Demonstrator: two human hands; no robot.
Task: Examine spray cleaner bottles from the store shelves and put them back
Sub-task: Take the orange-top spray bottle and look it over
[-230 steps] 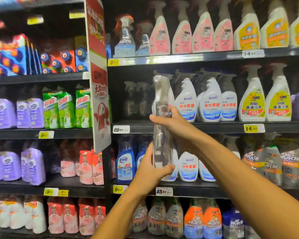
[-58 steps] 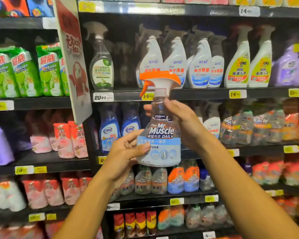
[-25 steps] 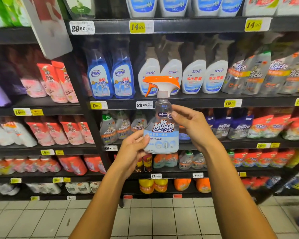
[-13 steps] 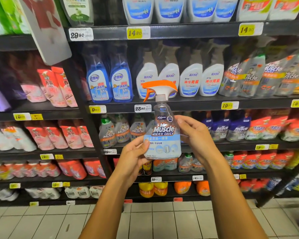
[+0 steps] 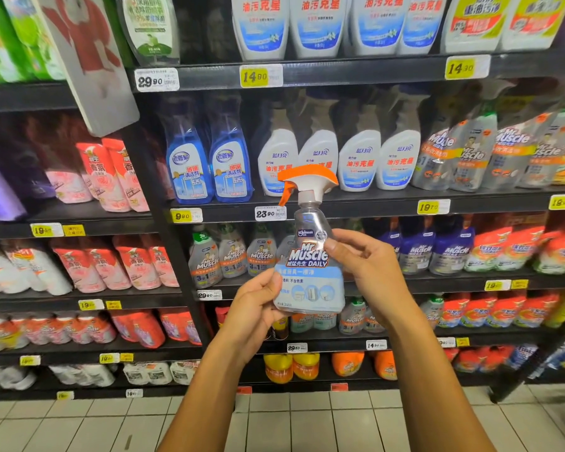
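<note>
Fingers (image 5: 268,285) of the left hand (image 5: 252,316) pinch the lower left edge of a clear Mr Muscle spray bottle (image 5: 309,272), while the right hand (image 5: 369,269) clasps its right side, thumb on the label. Held upright between both hands, orange trigger (image 5: 307,177) on top and nozzle pointing left, the bottle hangs in front of the shelf (image 5: 388,282) of similar Mr Muscle bottles (image 5: 232,259). Returning it likely means pushing forward, away from the person; both hands look equally close.

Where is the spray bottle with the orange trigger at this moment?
In the head view the spray bottle is centre frame, upright before the shelves, held between the left hand and the right hand.
</note>
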